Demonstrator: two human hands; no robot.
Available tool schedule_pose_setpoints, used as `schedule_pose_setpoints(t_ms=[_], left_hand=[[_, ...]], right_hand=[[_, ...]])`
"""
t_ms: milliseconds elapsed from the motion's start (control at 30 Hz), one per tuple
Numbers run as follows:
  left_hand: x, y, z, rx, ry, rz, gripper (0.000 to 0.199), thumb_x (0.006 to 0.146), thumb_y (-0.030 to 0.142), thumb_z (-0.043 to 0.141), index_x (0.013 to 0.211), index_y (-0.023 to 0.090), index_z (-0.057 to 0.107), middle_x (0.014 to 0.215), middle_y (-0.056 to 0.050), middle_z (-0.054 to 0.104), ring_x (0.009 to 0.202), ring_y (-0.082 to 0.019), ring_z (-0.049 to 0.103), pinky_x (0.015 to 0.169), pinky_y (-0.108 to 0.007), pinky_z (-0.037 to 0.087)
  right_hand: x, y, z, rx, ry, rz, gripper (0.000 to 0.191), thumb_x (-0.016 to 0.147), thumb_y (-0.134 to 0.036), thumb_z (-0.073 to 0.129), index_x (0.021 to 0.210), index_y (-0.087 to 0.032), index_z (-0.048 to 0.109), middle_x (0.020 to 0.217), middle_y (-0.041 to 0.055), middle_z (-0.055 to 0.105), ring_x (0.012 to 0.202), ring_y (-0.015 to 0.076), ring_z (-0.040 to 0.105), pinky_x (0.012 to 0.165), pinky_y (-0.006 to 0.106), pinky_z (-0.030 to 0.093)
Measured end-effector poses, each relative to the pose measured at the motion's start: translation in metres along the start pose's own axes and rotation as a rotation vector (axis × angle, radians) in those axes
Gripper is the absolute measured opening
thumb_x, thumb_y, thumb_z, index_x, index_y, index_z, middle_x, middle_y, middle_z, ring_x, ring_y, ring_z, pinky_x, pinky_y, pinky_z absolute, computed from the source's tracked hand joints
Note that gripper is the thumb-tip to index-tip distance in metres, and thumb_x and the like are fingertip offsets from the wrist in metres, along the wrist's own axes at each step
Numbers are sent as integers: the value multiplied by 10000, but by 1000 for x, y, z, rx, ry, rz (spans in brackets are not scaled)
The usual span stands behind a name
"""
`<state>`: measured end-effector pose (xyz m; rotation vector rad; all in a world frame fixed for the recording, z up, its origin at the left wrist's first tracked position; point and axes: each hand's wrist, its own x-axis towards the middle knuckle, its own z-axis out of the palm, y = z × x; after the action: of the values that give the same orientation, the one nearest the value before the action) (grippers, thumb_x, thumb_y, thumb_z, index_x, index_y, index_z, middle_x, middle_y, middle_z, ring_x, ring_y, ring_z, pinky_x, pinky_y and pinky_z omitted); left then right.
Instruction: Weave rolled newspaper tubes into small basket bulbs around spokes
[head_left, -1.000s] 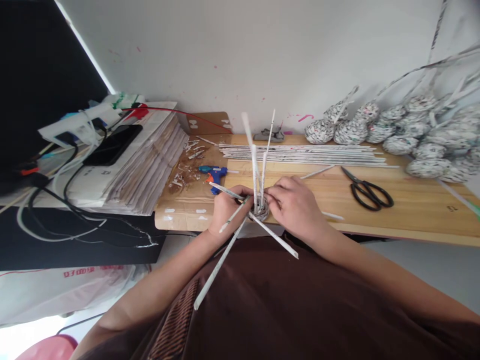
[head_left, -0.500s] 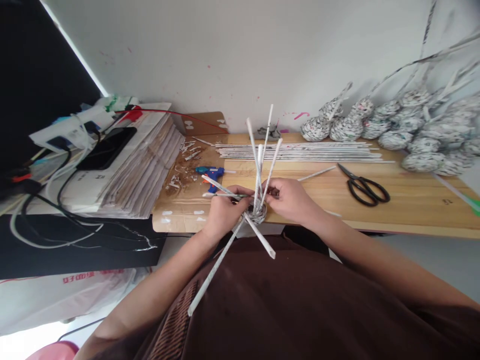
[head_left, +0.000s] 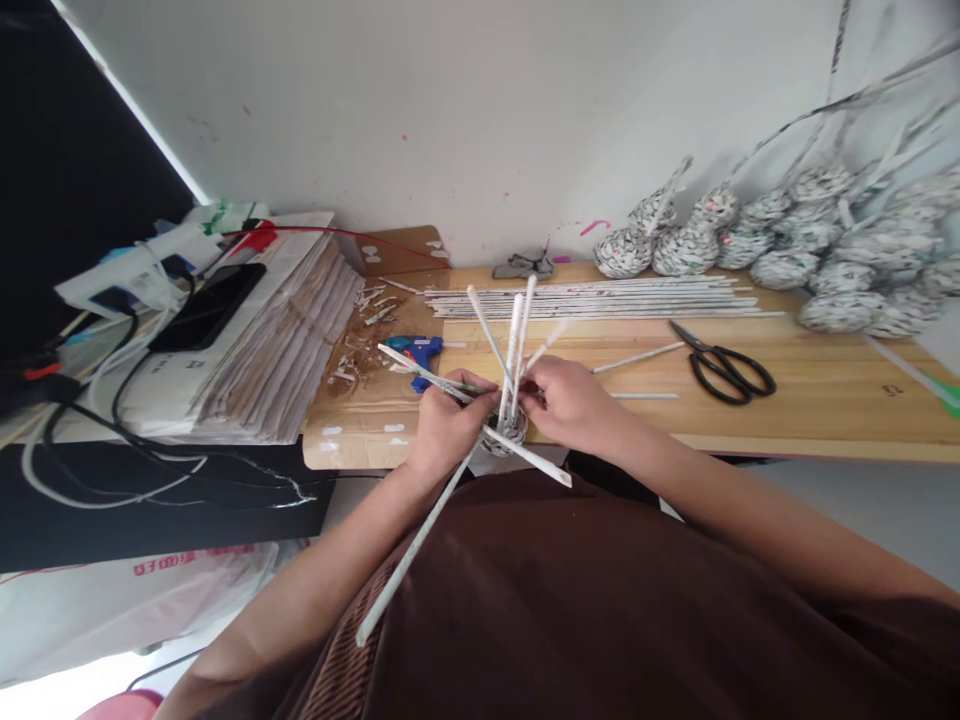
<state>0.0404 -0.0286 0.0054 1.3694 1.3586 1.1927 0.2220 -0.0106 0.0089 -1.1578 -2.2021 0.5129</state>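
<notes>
Grip of two hands (head_left: 449,424) holds one woven paper piece (head_left: 501,440).

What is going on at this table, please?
A person steadies a small woven piece with the left hand, while the right hand is at its far side, fingers bent near the sticks jutting from it. Scissors and a blue glue gun lie nearby; more woven pieces stand by the wall.

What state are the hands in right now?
Left hand: closed, holding the small, round, grey-white woven-paper piece.
Right hand: closed at that piece's right edge; exactly what it pinches is hidden.
</notes>
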Motion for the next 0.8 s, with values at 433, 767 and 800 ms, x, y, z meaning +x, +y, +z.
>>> schedule_pose_setpoints(t_ms=[433,767,800], left_hand=[[0,-3,-5,178,-95,71,83,733,241,717,747,159,708,686,-14,718,608,-139,628,591,-230,481],[2,0,-6,240,-111,51,70,689,218,742,716,157,724,635,-2,699,577,-136,594,560,-224,454],[3,1,-6,248,-103,45,78,679,218,753,721,155,732,642,-6,707,588,-141,602,563,-226,455]], right_hand=[[-1,-5,-9,150,-56,180,148,787,-95,637,839,-201,725,793,13,761,687,151,675,667,251,471],[4,-7,-1,178,60,58,182,771,-42,619,817,-188,718,704,-12,717,617,122,620,630,229,431],[4,-7,0,173,86,12,186,774,-38,620,814,-191,719,727,-5,723,647,129,630,652,235,442]])
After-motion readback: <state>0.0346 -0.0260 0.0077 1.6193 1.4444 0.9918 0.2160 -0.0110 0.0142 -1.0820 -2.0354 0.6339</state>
